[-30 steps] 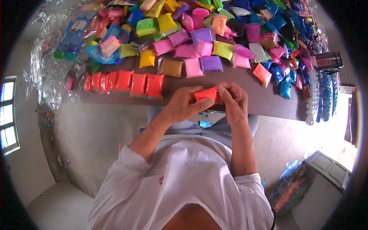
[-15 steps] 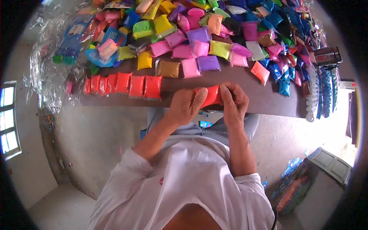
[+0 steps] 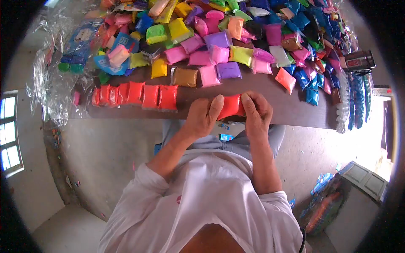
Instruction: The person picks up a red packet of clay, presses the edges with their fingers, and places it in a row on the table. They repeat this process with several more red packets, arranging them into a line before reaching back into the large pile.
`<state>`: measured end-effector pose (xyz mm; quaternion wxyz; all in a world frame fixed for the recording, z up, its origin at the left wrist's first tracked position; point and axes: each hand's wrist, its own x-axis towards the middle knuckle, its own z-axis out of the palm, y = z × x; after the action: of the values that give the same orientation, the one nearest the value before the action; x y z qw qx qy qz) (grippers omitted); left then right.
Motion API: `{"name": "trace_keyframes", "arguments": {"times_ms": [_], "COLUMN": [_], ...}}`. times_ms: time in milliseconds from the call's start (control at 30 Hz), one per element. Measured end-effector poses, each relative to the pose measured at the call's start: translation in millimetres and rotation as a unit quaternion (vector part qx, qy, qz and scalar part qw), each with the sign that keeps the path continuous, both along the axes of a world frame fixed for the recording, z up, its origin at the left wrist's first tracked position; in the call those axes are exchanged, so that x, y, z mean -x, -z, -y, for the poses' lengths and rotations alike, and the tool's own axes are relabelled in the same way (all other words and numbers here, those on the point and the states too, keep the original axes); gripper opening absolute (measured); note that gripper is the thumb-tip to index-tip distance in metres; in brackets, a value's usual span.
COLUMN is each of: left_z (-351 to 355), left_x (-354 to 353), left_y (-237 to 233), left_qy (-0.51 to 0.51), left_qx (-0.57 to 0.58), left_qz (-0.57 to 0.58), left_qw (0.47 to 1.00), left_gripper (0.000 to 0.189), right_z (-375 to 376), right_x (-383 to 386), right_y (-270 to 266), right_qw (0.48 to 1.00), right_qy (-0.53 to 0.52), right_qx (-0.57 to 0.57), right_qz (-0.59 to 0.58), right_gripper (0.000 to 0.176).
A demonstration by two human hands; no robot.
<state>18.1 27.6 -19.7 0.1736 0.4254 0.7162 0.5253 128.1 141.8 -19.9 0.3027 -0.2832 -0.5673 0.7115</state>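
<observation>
A small red plastic packet (image 3: pixel 230 106) is stretched between my two hands at the table's near edge. My left hand (image 3: pixel 203 114) pinches its left end, thumb on top. The right end is gripped by my right hand (image 3: pixel 256 110), whose thumb presses on the packet while the other fingers curl beneath. What fills the packet cannot be made out. Left of my hands, a row of several similar red packets (image 3: pixel 150 97) lies side by side on the brown table (image 3: pixel 270 95).
Many coloured packets (image 3: pixel 219 40) are heaped across the back of the table. One coral packet (image 3: pixel 286 80) lies apart at the right. Crumpled clear plastic (image 3: pixel 50 84) covers the left end. A dark cylindrical object (image 3: pixel 360 61) stands at the right edge.
My left thumb has shifted slightly left along the red packet, so more of its face shows. My right hand has hardly moved.
</observation>
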Motion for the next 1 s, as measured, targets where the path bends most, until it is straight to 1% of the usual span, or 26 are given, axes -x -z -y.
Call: {"name": "trace_keyframes", "arguments": {"times_ms": [33, 67, 100, 133, 167, 233, 267, 300, 333, 367, 400, 433, 467, 500, 567, 633, 667, 733, 767, 800, 833, 867, 900, 933, 967, 1000], "left_z": [2, 4, 6, 9, 10, 10, 9, 8, 7, 6, 6, 5, 5, 4, 2, 2, 1, -1, -1, -1, 1, 2, 2, 1, 1, 2], "left_x": [0, 1, 3, 8, 10, 9, 9, 8, 8, 7, 8, 10, 11, 11, 9, 11, 12, 12, 13, 15, 17, 17, 16, 14, 12, 11], "left_y": [8, 12, 7, -4, -10, -11, -11, -9, -6, -5, -6, -9, -11, -12, -13, -10, -8, -9, -10, -9, -7, -6, -7, -8, -8, -8], "left_qy": [0.000, 0.000, 0.000, 0.028, 0.055, 0.052, 0.051, 0.051, 0.041, 0.031, 0.031, 0.039, 0.047, 0.046, 0.007, 0.023, 0.042, 0.032, 0.023, 0.023, 0.051, 0.080, 0.080, 0.061, 0.041, 0.042], "left_qx": [-0.008, -0.016, -0.016, -0.017, -0.018, -0.014, -0.012, -0.011, -0.001, 0.009, 0.009, 0.007, 0.006, 0.005, -0.002, -0.005, -0.009, 0.002, 0.012, 0.011, 0.019, 0.026, 0.026, 0.023, 0.021, 0.021], "left_qz": [0.057, 0.113, 0.113, 0.204, 0.294, 0.282, 0.269, 0.269, 0.279, 0.290, 0.290, 0.314, 0.337, 0.336, 0.350, 0.340, 0.331, 0.319, 0.306, 0.305, 0.329, 0.354, 0.354, 0.338, 0.322, 0.323], "left_qw": [0.998, 0.993, 0.993, 0.978, 0.954, 0.958, 0.962, 0.962, 0.959, 0.957, 0.957, 0.949, 0.940, 0.941, 0.937, 0.940, 0.943, 0.947, 0.952, 0.952, 0.943, 0.932, 0.931, 0.939, 0.946, 0.945], "left_gripper": [0.041, 0.044, 0.044, 0.043, 0.042, 0.044, 0.047, 0.047, 0.046, 0.046, 0.046, 0.045, 0.045, 0.045, 0.045, 0.045, 0.046, 0.047, 0.048, 0.048, 0.048, 0.049, 0.049, 0.050, 0.051, 0.051], "right_z": [-5, -11, -17, -20, -20, -17, -17, -17, -18, -20, -23, -25, -25, -25, -24, -19, -17, -12, -12, -12, -12, -13, -14, -17, -19, -22], "right_x": [-2, -4, -7, -9, -10, -11, -11, -12, -12, -13, -14, -15, -14, -13, -10, -8, -6, -5, -6, -7, -9, -11, -13, -14, -16, -17], "right_y": [-3, -5, -7, -10, -12, -15, -17, -20, -21, -20, -19, -18, -19, -20, -23, -26, -22, -12, -13, -15, -18, -21, -25, -26, -26, -24], "right_qw": [0.998, 0.998, 0.994, 0.986, 0.986, 0.998, 0.998, 0.984, 0.951, 0.951, 0.917, 0.873, 0.873, 0.864, 0.854, 0.813, 0.814, 0.827, 0.826, 0.865, 0.899, 0.899, 0.942, 0.972, 0.972, 0.977], "right_qy": [-0.048, -0.048, -0.061, -0.074, -0.074, -0.047, -0.047, -0.062, -0.075, -0.075, -0.102, -0.128, -0.128, -0.125, -0.122, -0.102, -0.102, -0.048, -0.048, -0.041, -0.034, -0.033, -0.054, -0.073, -0.072, -0.099], "right_qx": [0.036, 0.036, 0.089, 0.143, 0.143, -0.032, -0.031, -0.166, -0.298, -0.298, -0.386, -0.469, -0.469, -0.486, -0.502, -0.572, -0.571, -0.561, -0.561, -0.498, -0.432, -0.432, -0.323, -0.210, -0.211, -0.161], "right_qz": [0.003, 0.003, -0.019, -0.042, -0.040, -0.029, -0.029, -0.027, -0.025, -0.024, 0.008, 0.041, 0.040, 0.046, 0.051, 0.036, 0.035, 0.008, 0.008, 0.037, 0.067, 0.067, 0.072, 0.077, 0.078, 0.104], "right_gripper": [0.014, 0.014, 0.017, 0.020, 0.020, 0.032, 0.032, 0.035, 0.039, 0.039, 0.038, 0.037, 0.037, 0.034, 0.031, 0.029, 0.029, 0.028, 0.028, 0.025, 0.023, 0.023, 0.021, 0.020, 0.020, 0.019]}}
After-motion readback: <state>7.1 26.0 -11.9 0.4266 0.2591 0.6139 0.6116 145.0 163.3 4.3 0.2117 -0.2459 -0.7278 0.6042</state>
